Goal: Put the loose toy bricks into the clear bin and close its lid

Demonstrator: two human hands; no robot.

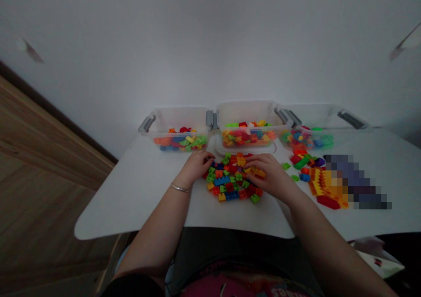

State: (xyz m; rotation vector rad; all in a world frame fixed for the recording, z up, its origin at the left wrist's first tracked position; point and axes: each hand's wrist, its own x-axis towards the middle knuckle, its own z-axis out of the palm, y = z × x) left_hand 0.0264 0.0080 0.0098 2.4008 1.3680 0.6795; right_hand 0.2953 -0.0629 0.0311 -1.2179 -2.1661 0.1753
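Observation:
A pile of toy building bricks (232, 185) in red, blue, green, orange and yellow lies on the white table in front of me. My left hand (197, 164), with a silver bangle on its wrist, is at the pile's upper left edge. Its thumb and fingers are curled together, and whatever they may hold is hidden. My right hand (271, 174) reaches over the right side of the pile with fingers stretched and apart. Beneath those fingers lies a yellow brick (255, 171), close to or touching them; I cannot tell which.
Three clear plastic boxes stand along the wall: a left box (180, 113), a middle box (246, 108) and a right box (315, 113), each holding colourful pieces. More toy pieces, including a yellow toothed part (317, 183), lie right of my hand beside a pixelated patch.

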